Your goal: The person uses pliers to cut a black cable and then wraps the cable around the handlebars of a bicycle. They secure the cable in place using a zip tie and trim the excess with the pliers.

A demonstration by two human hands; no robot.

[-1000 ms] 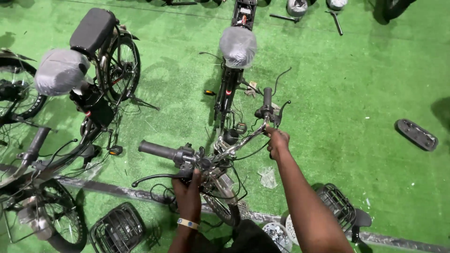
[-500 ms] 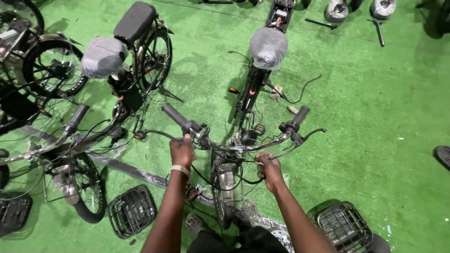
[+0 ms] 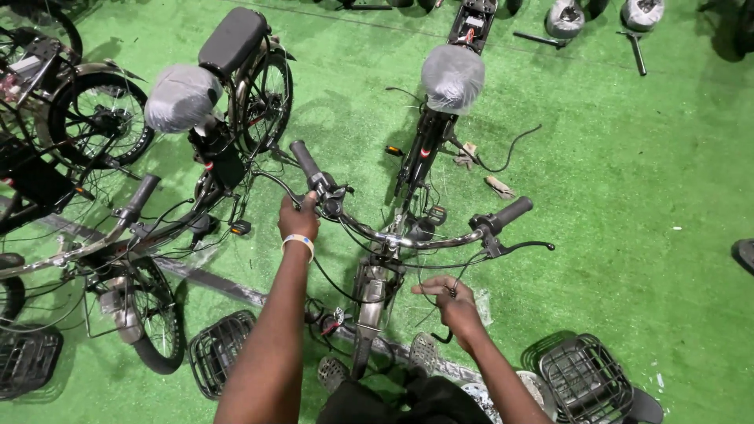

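Observation:
A black bicycle stands in front of me, its curved handlebar (image 3: 408,235) running from a left rubber grip (image 3: 305,162) to a right rubber grip (image 3: 512,212). My left hand (image 3: 298,217), a white band on its wrist, is closed on the bar just below the left grip by the brake lever. My right hand (image 3: 449,302) is lower, beside the head tube (image 3: 371,294), pinching a thin black cable (image 3: 452,292). The right brake lever (image 3: 522,246) sticks out free. The bike's saddle (image 3: 452,77) is wrapped in plastic.
A second bicycle (image 3: 212,141) with a wrapped saddle and a black rear seat pad stands on the left, more bikes beyond it. Wire baskets (image 3: 220,352) (image 3: 585,378) lie on the green mat near my feet. Loose parts lie at the top right.
My right hand has dropped from the handlebar's middle down to the cable by the head tube. My left hand stays on the bar. The view has shifted slightly.

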